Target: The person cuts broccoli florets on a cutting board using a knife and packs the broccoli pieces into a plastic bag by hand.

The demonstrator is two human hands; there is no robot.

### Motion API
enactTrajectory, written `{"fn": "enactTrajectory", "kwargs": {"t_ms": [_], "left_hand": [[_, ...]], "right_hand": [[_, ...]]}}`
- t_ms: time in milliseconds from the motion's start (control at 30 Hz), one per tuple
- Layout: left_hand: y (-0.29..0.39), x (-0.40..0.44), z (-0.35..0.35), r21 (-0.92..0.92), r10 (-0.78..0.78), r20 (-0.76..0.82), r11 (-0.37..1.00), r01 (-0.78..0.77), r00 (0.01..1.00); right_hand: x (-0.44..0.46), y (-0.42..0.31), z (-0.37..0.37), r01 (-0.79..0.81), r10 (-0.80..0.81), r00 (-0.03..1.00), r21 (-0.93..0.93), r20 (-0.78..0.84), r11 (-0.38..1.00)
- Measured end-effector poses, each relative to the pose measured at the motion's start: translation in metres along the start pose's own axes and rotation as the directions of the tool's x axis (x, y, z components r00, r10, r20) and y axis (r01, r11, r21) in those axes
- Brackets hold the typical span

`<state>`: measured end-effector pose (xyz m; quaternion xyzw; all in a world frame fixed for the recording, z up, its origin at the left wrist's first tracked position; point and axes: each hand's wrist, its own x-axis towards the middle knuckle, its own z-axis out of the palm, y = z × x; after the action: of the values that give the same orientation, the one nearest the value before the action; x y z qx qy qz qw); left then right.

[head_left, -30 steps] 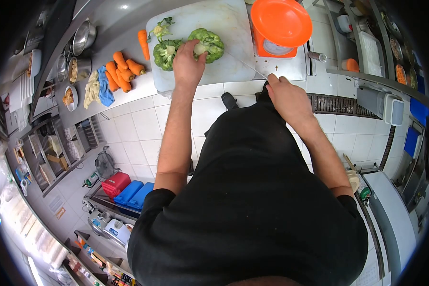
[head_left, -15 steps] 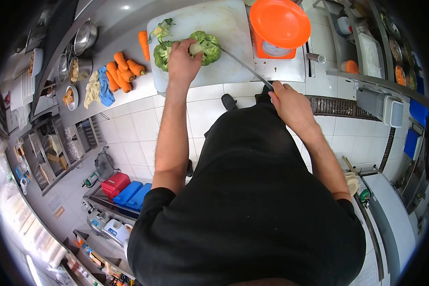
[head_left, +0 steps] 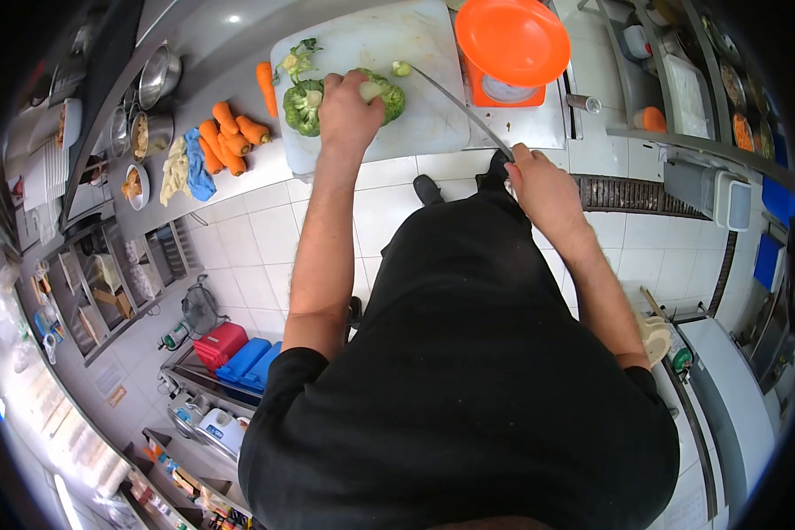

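On the white cutting board, my left hand grips a green broccoli head, its pale cut stem beside my thumb. Another broccoli piece lies against the left side of that hand. My right hand is closed around the handle of a long knife, which slants up and left across the board. Near the knife tip sits a small cut broccoli stem piece. A leafy broccoli trimming rests at the board's upper left.
An orange kitchen scale stands right of the board. Left of it are a carrot, a pile of carrots, cream and blue cloths, and metal bowls. The counter's front edge runs below the board.
A small stem piece now lies apart from the broccoli, near the knife tip. My left hand has shifted slightly right and down, and the knife is a little lower.
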<state>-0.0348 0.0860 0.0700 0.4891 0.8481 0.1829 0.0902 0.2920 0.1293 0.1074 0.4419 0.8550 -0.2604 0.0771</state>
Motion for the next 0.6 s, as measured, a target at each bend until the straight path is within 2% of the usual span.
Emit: {"fn": "enactTrajectory", "kwargs": {"t_ms": [67, 167, 267, 367, 467, 600], "left_hand": [[0.002, 0.001, 0.002, 0.001, -0.024, 0.032, 1.0, 0.024, 0.999], [-0.006, 0.0, -0.004, 0.014, 0.087, 0.001, 0.996, -0.087, 0.996], [-0.017, -0.006, -0.015, -0.114, 0.078, 0.042, 0.991, -0.073, 0.996], [-0.023, -0.012, -0.019, -0.152, 0.165, 0.01, 0.975, -0.162, 0.986], [-0.024, -0.016, -0.017, -0.205, 0.114, 0.07, 0.974, -0.097, 0.991], [-0.026, -0.017, -0.014, -0.276, 0.082, 0.074, 0.959, -0.059, 0.994]], "right_hand": [[0.006, 0.009, 0.001, 0.009, -0.009, 1.0, 0.006, 0.015, 1.0], [0.005, 0.013, -0.003, 0.04, -0.04, 0.999, 0.041, -0.018, 0.998], [0.002, 0.016, -0.008, 0.071, -0.071, 0.997, 0.103, -0.008, 0.992], [-0.006, 0.012, -0.017, 0.092, -0.092, 0.996, 0.139, -0.003, 0.986], [-0.011, 0.007, -0.023, 0.115, -0.116, 0.993, 0.177, -0.008, 0.977], [-0.01, 0.004, -0.025, 0.114, -0.124, 0.99, 0.138, 0.064, 0.984]]}}
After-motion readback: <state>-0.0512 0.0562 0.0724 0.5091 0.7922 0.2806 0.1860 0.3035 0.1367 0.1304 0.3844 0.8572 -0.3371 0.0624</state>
